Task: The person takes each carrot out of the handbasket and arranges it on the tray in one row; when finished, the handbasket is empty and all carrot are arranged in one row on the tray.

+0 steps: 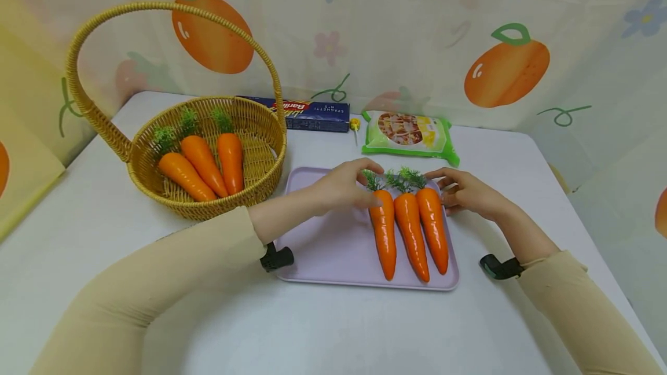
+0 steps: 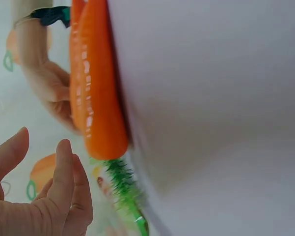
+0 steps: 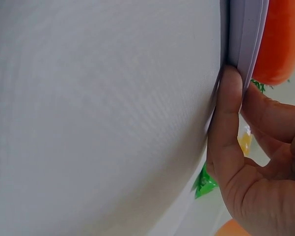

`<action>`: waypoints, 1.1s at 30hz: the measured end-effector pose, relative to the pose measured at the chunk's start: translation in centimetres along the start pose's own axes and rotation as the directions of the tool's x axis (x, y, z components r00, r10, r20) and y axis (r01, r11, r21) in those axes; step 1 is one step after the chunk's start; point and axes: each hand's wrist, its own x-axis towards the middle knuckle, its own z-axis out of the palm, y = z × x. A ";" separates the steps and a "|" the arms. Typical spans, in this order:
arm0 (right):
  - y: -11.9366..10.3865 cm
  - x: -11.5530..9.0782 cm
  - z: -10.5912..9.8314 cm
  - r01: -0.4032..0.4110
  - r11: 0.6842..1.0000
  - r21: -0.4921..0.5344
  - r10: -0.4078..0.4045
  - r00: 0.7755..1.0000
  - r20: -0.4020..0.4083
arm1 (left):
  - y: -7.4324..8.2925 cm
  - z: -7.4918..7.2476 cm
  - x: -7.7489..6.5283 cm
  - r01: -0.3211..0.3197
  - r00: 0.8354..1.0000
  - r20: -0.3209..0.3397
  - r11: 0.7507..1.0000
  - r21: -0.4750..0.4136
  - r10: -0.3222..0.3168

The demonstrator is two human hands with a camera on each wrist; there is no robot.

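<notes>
Three orange toy carrots (image 1: 410, 227) with green tops lie side by side on the right part of a pale purple tray (image 1: 323, 247). My left hand (image 1: 346, 184) is over the tray at the leftmost carrot's leafy end. In the left wrist view its thumb and fingers (image 2: 64, 172) are spread apart with nothing between them, beside the carrot (image 2: 95, 88). At the tray's upper right edge is my right hand (image 1: 471, 194). The right wrist view shows its thumb (image 3: 228, 108) against the outer wall of the tray (image 3: 248, 39), other fingers partly hidden behind the rim.
A wicker basket (image 1: 276, 178) with a tall handle stands at the left, holding three more carrots (image 1: 203, 164). Along the back lie a blue spaghetti box (image 1: 318, 116), a yellow lollipop (image 1: 355, 125) and a green food packet (image 1: 409, 133). A printed curtain (image 1: 406, 33) hangs behind the table.
</notes>
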 end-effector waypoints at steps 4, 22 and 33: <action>0.0 0.0 0.0 -0.005 1.000 -0.002 0.005 1.000 0.002 | 0.7 -0.8 -0.6 -0.007 1.000 -0.009 0.999 -0.036 0.007; -0.1 0.0 0.0 -0.002 1.000 -0.010 0.002 1.000 0.000 | 3.1 -6.4 -3.7 -0.022 0.998 -0.064 0.991 -0.131 0.014; -0.1 0.0 0.1 -0.004 1.000 -0.018 0.004 1.000 -0.007 | 3.4 -11.0 -5.3 -0.028 0.996 -0.091 0.988 -0.155 0.014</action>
